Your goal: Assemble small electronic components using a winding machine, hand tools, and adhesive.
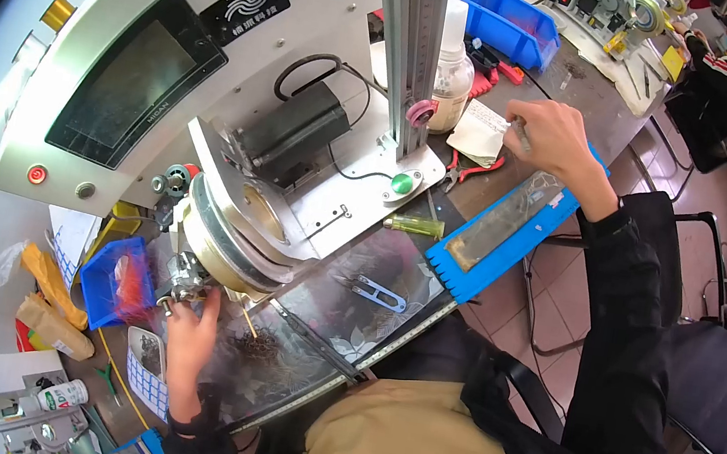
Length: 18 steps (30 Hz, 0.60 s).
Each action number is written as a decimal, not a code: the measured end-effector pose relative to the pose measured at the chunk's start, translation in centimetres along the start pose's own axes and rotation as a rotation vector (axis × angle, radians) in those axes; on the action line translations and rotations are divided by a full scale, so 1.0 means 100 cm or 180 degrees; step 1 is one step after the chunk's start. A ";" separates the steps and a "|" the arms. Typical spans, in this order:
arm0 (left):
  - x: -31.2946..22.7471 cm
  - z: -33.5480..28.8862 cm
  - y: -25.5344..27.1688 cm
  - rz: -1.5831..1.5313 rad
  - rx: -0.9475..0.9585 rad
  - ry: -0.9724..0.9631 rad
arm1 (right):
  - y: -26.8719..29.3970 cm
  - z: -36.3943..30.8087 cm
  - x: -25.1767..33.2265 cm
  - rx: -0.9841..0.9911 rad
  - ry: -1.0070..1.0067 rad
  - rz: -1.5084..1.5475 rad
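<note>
My left hand (192,338) is at the lower left of the machine's round drum (225,239), its fingers closed at a small metal fitting (187,276); what they grip is hidden. Farther off to the right, my right hand (548,134) is raised in a pinch beside a small pad of paper (477,133) with handwriting. Something thin seems to be in its fingers, too small to name. Red-handled cutters (465,175) lie below the pad. Closer to me are blue thread snips (379,293) and black tweezers (314,337).
A blue mat (463,284) bears a long grey block (505,222). A white bottle (451,85) stands beside the machine's upright post (408,36). Blue bins (507,23) stand at the back and left, one with red strands. A black chair (716,383) is at right; another person sits far right.
</note>
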State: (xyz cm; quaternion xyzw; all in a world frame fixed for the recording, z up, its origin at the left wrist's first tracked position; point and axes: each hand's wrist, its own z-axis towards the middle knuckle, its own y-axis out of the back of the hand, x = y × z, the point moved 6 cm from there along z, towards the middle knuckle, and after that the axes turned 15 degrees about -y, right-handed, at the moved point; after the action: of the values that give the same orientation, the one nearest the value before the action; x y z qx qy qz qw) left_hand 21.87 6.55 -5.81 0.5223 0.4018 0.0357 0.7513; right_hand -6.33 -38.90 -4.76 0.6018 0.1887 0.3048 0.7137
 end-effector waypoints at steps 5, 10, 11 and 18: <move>0.016 0.002 -0.007 0.0323 0.0334 -0.0329 | 0.008 -0.039 0.028 -0.0276 0.0077 0.0619; 0.012 0.003 -0.006 0.0229 0.0146 0.0152 | -0.004 -0.051 0.034 -0.0311 0.0657 0.0558; 0.013 0.003 -0.007 0.0185 0.0169 0.0154 | -0.004 -0.051 0.031 -0.0318 0.0659 0.0566; 0.014 0.002 -0.006 0.0011 -0.0025 -0.0008 | -0.012 -0.047 0.025 -0.0162 0.0653 0.0677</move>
State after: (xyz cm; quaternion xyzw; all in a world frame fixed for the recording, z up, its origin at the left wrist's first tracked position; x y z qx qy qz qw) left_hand 22.78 6.78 -7.06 0.5200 0.3999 0.0379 0.7538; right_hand -7.25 -33.83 -6.64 0.5659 0.1880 0.4432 0.6694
